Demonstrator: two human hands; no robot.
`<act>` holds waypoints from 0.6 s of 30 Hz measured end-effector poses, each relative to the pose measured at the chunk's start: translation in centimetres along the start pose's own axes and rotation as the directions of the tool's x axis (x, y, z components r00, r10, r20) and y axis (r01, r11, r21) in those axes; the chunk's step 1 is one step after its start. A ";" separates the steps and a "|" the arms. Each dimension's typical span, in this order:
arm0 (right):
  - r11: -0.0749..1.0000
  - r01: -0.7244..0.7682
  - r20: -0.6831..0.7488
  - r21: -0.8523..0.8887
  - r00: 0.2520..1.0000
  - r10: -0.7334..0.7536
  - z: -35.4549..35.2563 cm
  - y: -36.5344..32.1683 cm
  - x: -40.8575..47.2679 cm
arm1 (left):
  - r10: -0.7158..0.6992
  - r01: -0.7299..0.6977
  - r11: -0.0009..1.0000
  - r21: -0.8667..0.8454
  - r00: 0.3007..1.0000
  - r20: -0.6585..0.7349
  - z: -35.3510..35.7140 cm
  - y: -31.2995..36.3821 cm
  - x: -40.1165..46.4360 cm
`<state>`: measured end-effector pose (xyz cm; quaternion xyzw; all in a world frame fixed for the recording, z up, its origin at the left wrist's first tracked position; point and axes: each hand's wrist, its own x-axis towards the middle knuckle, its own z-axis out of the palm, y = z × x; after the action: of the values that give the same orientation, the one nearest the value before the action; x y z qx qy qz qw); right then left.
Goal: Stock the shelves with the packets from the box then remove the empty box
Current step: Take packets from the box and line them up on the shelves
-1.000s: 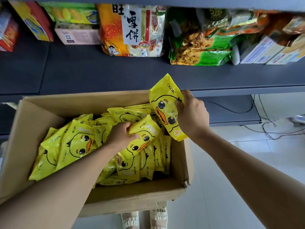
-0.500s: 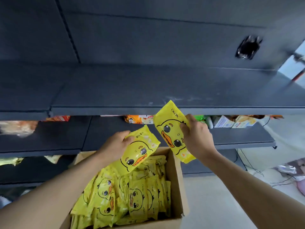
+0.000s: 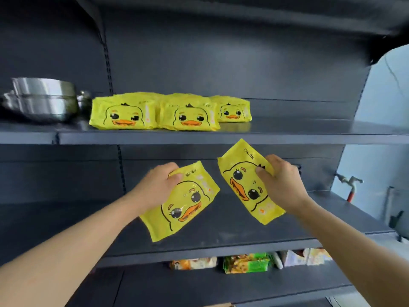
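My left hand (image 3: 155, 187) grips a yellow duck-face packet (image 3: 183, 207) by its upper left corner, tilted, in front of the middle shelf (image 3: 221, 247). My right hand (image 3: 278, 182) grips a second yellow duck packet (image 3: 243, 187) by its upper right edge, held slanted just below the upper shelf (image 3: 287, 135). On that upper shelf lie stacks of the same yellow packets (image 3: 155, 114), side by side. The box is out of view apart from a sliver of cardboard at the bottom edge.
Steel pots (image 3: 42, 100) sit at the left of the upper shelf. The right part of that shelf is bare. Snack packs (image 3: 245, 262) line a lower shelf. A tap (image 3: 352, 185) juts from the wall at right.
Both hands have risen with their packets from above the box to the level between the middle and upper shelf. My view has tilted up, so the box has dropped out of sight.
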<state>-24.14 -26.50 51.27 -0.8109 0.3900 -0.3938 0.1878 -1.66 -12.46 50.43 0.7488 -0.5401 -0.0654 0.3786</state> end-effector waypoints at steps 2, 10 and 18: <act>1.000 -0.004 -0.025 0.006 1.000 0.004 -1.7 -1.0 1.2 | 0.049 -0.047 0.998 0.049 0.999 -0.025 -1.6 2.2 0.9; 0.997 0.066 -0.113 -0.040 0.991 -0.070 -5.6 -1.7 8.9 | 0.109 -0.101 0.990 0.100 0.991 -0.077 -4.9 7.3 6.7; 0.965 0.199 -0.004 -0.169 0.979 -0.203 -5.7 -0.7 22.4 | 0.119 -0.096 0.987 0.128 0.976 -0.184 -7.3 8.9 14.0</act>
<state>-19.62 -43.55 66.27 -0.8549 0.3395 -0.3852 0.0738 0.97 -21.98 65.58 0.7425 -0.5440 0.0594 0.3863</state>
